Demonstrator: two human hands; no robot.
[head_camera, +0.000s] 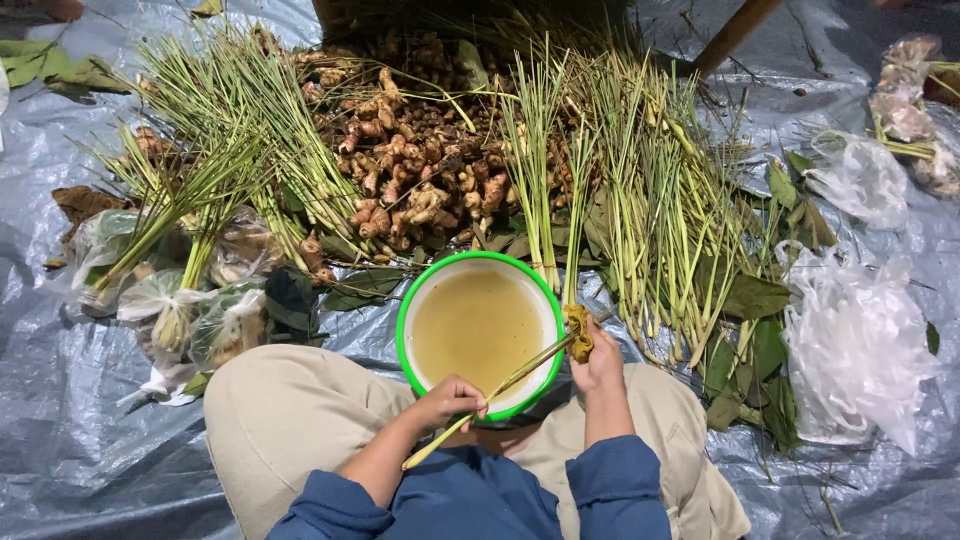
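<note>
My left hand (447, 400) grips the lower end of a thin lemongrass stalk (510, 378) that slants across the near side of a green-rimmed white basin (415, 300) of murky yellowish water. My right hand (600, 360) holds the stalk's upper end together with a yellowish scrub pad (579, 330) pressed against it at the basin's right rim. The basin stands on the tarp just in front of my knees.
Loose lemongrass stalks (650, 200) and a heap of ginger-like roots (420, 160) lie beyond the basin on a grey plastic tarp (60, 400). Bagged bundles (190, 310) sit at left; crumpled clear plastic bags (850, 340) at right. Green leaves (750, 300) lie scattered around.
</note>
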